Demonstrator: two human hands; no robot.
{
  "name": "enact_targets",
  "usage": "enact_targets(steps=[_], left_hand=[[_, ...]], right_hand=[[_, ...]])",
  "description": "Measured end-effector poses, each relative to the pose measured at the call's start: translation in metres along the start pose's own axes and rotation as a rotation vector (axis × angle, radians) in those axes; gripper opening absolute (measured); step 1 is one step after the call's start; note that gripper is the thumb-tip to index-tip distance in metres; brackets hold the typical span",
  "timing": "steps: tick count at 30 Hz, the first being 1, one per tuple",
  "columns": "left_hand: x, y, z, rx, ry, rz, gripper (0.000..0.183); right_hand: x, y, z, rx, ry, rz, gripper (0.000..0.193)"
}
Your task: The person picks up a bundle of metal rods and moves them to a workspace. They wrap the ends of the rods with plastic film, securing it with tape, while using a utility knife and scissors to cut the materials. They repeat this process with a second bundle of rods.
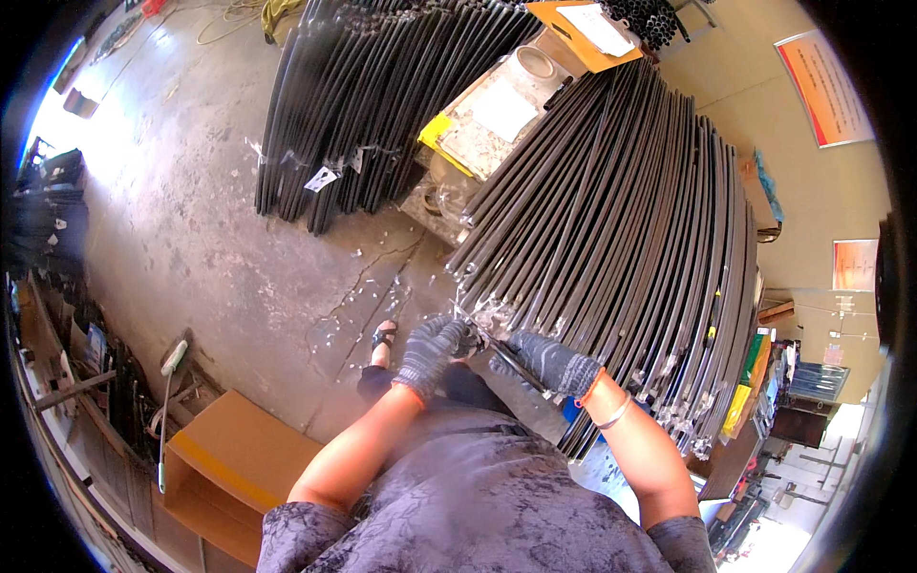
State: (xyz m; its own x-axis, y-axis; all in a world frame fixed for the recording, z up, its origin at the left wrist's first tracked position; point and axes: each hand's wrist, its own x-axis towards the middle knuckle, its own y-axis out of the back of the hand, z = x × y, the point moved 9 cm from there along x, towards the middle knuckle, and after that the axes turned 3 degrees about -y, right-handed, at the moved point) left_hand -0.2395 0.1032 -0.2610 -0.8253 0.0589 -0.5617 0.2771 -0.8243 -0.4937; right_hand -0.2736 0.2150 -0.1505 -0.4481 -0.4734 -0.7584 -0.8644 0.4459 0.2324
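Note:
My left hand (430, 351), in a grey knit glove, is closed near the front ends of a large bundle of dark metal rods (611, 210). What its fingers pinch, if anything, is too small to make out. My right hand (554, 363), gloved the same way, wraps round a slim dark bar-like thing (514, 359). That thing slants up toward my left fingers, where a thin pointed tip shows; its exact kind is unclear. Crumpled clear plastic wrap (492, 313) clings to the rod ends just beyond my hands.
Behind stands a second rod bundle (382, 105) with a white tag. Between the bundles, a board (468, 124) bears paper and a tape roll (535, 63); a clipboard (587, 33) lies farther back. At lower left is an open cardboard box (234, 449). White scraps litter the concrete floor (220, 239).

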Motion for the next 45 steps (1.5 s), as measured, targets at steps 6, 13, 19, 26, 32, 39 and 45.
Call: enact_targets(steps=[6,13,19,26,32,39,45], left_hand=[[-0.007,-0.002,0.009,0.087,0.001,0.012,0.018],[0.007,0.026,-0.005,0.275,-0.214,0.053,0.038],[0.022,0.019,0.037,0.565,-0.474,0.147,0.03],[0.025,0.024,0.029,0.317,-0.326,0.305,0.009],[0.019,0.02,0.035,0.296,-0.301,0.267,0.009],[0.023,0.018,0.021,0.418,-0.444,0.163,0.01],[0.005,0.01,0.057,0.569,-0.468,0.206,0.018]], right_hand=[[-0.004,0.004,-0.003,-0.048,-0.026,0.078,0.025],[-0.022,-0.005,0.003,0.377,0.2,-0.005,0.027],[-0.031,-0.003,0.003,0.673,0.019,-0.088,0.029],[-0.017,0.006,-0.009,0.275,0.083,-0.076,0.027],[0.009,-0.001,0.022,0.334,0.234,-0.08,0.023],[0.02,0.007,0.012,0.147,0.097,-0.059,0.023],[0.005,0.001,0.021,0.351,0.049,-0.023,0.025]])
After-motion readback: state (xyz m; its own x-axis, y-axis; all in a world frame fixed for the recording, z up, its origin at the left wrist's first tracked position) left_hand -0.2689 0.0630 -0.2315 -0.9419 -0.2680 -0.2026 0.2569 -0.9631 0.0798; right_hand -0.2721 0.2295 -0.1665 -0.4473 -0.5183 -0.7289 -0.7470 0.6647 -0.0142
